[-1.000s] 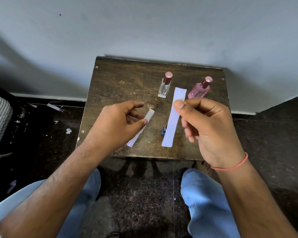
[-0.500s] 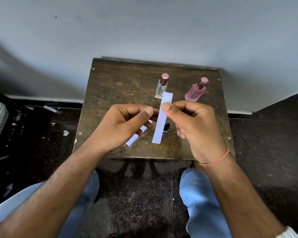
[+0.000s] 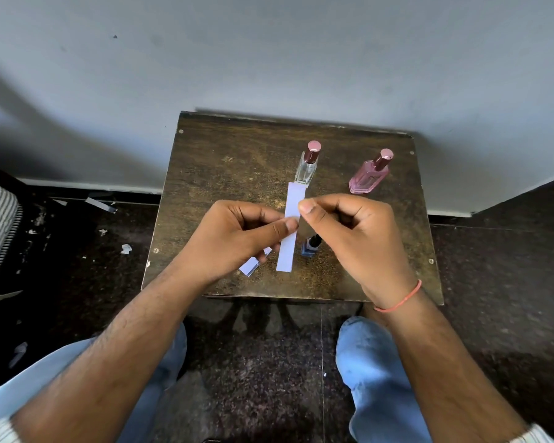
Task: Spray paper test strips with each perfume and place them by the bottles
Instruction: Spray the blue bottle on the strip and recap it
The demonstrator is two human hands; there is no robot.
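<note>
We are pinching a long paper strip (image 3: 289, 225) between our left hand (image 3: 237, 238) and right hand (image 3: 349, 228), above the worktop (image 3: 224, 174). Its top end is reaching toward the clear bottle (image 3: 307, 166); the pink bottle (image 3: 370, 175) is standing to the right, apart.
</note>
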